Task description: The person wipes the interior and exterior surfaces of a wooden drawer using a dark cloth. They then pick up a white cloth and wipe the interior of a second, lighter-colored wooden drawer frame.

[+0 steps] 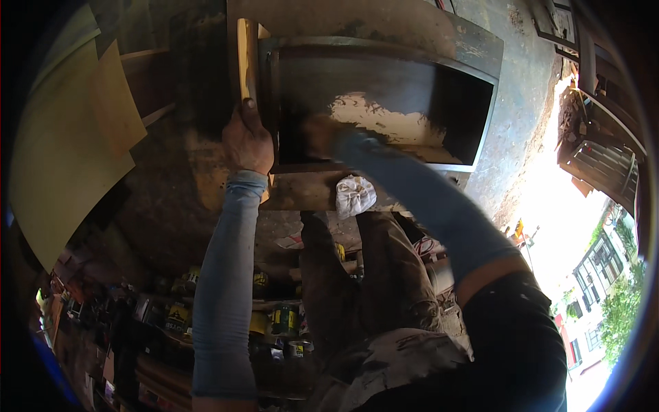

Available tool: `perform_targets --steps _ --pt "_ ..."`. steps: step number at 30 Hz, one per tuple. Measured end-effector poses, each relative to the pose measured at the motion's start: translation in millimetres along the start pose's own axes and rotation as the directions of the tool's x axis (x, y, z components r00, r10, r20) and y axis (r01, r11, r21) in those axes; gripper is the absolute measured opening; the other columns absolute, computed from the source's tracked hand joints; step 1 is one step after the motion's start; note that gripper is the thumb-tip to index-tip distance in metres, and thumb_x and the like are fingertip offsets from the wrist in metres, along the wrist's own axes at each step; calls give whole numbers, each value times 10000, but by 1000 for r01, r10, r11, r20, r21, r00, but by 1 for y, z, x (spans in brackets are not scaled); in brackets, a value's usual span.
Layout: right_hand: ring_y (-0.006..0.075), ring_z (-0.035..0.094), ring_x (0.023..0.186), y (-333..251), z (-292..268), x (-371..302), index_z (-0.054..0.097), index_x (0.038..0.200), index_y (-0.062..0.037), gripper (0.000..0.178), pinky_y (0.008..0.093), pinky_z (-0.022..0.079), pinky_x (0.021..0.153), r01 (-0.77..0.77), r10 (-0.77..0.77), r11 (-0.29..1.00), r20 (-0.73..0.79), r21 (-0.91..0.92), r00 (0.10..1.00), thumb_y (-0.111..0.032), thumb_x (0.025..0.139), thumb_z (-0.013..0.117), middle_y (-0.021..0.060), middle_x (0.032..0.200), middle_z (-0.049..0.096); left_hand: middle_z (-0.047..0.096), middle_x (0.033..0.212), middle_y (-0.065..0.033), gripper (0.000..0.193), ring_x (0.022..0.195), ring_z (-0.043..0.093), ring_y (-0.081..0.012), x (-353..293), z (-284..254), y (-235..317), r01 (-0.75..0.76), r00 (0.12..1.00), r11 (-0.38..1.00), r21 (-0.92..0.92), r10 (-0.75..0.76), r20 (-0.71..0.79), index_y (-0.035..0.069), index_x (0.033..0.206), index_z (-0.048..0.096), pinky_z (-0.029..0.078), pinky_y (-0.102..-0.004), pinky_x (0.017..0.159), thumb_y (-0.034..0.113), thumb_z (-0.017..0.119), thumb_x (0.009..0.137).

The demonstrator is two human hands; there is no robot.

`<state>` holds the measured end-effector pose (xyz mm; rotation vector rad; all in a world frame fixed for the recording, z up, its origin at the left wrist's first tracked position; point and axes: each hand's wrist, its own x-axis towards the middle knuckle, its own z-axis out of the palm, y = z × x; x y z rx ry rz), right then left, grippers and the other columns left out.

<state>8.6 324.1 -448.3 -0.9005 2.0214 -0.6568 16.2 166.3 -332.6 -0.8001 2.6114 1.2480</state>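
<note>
A shallow, dark-coated wooden box like a drawer [384, 47] lies on the work surface in front of me. Inside it, a pale patch of bare wood [391, 120] with ragged edges shows amid the dark coating. At the box's left end, my left hand [248, 141] is closed around a light-edged wooden board [245, 58]. My right hand [321, 137] reaches into the left part of the box, close to its inner surface. Motion smears its fingers, and whatever they may hold cannot be made out. A crumpled white cloth [355, 196] rests at the near edge, below the box.
Large pale sheets [75, 151] stand at the left. Several tins with yellow labels [285, 319] sit on shelves below the work surface, near my legs. Worn, stained tabletop [525, 103] extends right of the box, toward a bright opening. Slatted wooden pieces [604, 165] lie at far right.
</note>
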Motion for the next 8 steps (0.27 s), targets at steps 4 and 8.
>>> perform_targets --steps 4,8 --pt "319 664 952 -8 -13 -12 699 1031 -111 320 445 539 797 36 -27 954 34 -299 999 -273 759 654 215 1071 654 676 915 -218 456 883 642 -425 -1 -2 -1 21 1000 1000 7 -21 2 18 1033 629 496 -466 755 393 369 1021" --pt "325 652 1031 0 -63 -35 669 1148 -104 408 437 520 910 -5 78 947 217 -320 973 -284 781 676 206 1188 636 690 913 -167 450 855 651 -337 -1 -1 -10 46 999 999 -16 -46 -2 21 1046 633 492 -399 776 403 396 1022"
